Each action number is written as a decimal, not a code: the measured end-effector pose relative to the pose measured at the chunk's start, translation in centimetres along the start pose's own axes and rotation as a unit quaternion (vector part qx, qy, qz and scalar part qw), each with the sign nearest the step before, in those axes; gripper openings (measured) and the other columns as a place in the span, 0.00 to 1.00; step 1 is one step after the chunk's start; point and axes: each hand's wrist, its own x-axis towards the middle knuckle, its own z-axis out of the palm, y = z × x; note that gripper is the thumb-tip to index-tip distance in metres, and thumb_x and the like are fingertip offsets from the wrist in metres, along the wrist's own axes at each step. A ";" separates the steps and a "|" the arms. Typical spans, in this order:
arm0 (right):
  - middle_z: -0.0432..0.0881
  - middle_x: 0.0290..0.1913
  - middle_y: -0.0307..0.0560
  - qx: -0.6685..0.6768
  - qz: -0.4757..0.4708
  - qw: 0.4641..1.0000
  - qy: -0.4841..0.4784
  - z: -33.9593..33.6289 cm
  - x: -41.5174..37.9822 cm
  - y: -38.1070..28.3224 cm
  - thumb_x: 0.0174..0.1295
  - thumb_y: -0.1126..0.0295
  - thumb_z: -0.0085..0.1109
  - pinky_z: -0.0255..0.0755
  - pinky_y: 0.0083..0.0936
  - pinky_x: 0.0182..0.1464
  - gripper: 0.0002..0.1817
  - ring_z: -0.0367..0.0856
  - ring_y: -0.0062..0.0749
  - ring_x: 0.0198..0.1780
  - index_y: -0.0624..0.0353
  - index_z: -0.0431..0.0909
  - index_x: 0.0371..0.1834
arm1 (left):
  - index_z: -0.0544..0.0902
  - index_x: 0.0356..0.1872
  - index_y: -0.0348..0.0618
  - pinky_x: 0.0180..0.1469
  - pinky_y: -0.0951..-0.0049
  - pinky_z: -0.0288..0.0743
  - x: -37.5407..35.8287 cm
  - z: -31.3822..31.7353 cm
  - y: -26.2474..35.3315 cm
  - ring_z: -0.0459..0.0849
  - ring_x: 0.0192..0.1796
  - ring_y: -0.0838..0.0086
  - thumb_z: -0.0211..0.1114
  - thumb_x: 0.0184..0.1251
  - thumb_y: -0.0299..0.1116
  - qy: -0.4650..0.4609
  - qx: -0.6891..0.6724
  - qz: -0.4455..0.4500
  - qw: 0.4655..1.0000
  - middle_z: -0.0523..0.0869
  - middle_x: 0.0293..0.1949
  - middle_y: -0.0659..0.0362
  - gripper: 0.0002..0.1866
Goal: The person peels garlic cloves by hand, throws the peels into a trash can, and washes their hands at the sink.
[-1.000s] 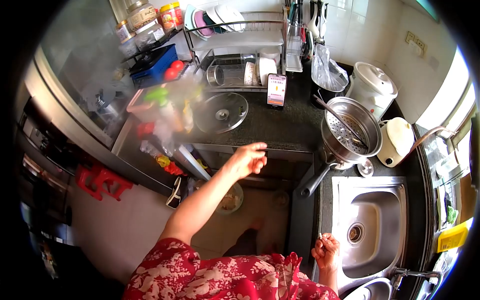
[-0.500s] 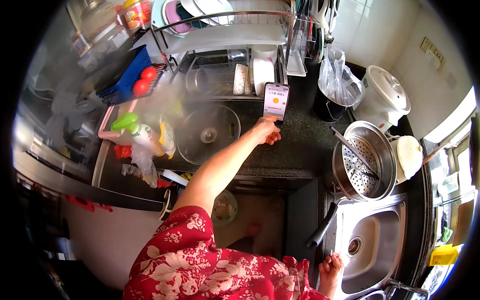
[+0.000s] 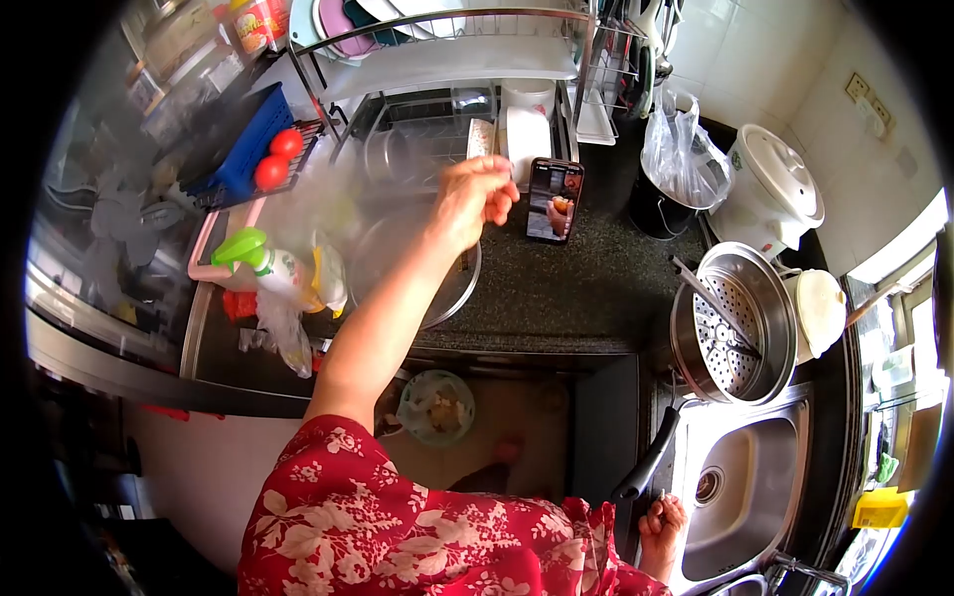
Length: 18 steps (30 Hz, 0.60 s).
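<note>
My left hand [image 3: 472,202] is raised over the dark counter, just left of a phone [image 3: 554,201]. Its fingers are curled in, with nothing visible in them, and it does not touch the phone. The phone leans upright, its screen showing a picture of a hand with an orange object. Low on the right, my right hand [image 3: 662,524] rests by the left rim of the steel sink [image 3: 740,497]. Those fingers are curled together, and what they hold, if anything, is too small to make out.
A dish rack [image 3: 447,62] stands behind the phone. Right of it are a black bucket [image 3: 658,211], a white lidded pot [image 3: 780,194] and a steel steamer pot [image 3: 730,323]. Two tomatoes [image 3: 278,159] and a green-topped spray bottle [image 3: 268,263] are at left. Below is a bin [image 3: 437,407].
My left hand has drawn away from the lower part of the phone, moving up and left. The phone's screen has switched from a pale page to a picture. My right hand stays by the sink.
</note>
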 end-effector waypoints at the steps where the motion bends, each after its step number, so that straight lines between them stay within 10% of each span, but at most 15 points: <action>1: 0.69 0.16 0.39 0.001 0.002 1.000 0.000 0.2 0.0 0.0 0.60 0.72 0.48 0.46 0.14 0.09 0.04 0.52 0.15 0.08 0.57 0.67 0.28 | 0.73 0.39 0.33 0.13 0.82 0.70 -0.9 -0.2 -0.7 0.75 0.14 0.79 0.53 0.60 0.23 -0.037 -0.014 -0.021 0.999 0.79 0.20 0.53 0.08; 11: 0.68 0.16 0.39 -0.020 0.001 0.998 -0.062 2.3 -0.3 -1.3 0.58 0.72 0.50 0.46 0.13 0.10 0.04 0.51 0.15 0.08 0.58 0.68 0.28 | 0.77 0.28 0.36 0.12 0.78 0.66 -18.8 4.1 -13.7 0.73 0.13 0.77 0.61 0.53 0.26 -0.252 0.017 -0.401 0.881 0.80 0.19 0.51 0.04; 18: 0.69 0.17 0.42 -0.086 0.001 0.988 -0.129 3.7 -1.5 -1.5 0.58 0.72 0.51 0.47 0.15 0.11 0.06 0.52 0.15 0.09 0.61 0.70 0.27 | 0.77 0.29 0.37 0.12 0.83 0.67 -26.2 11.5 -16.5 0.74 0.13 0.81 0.61 0.57 0.31 -0.348 -0.017 -0.397 0.849 0.79 0.19 0.56 0.07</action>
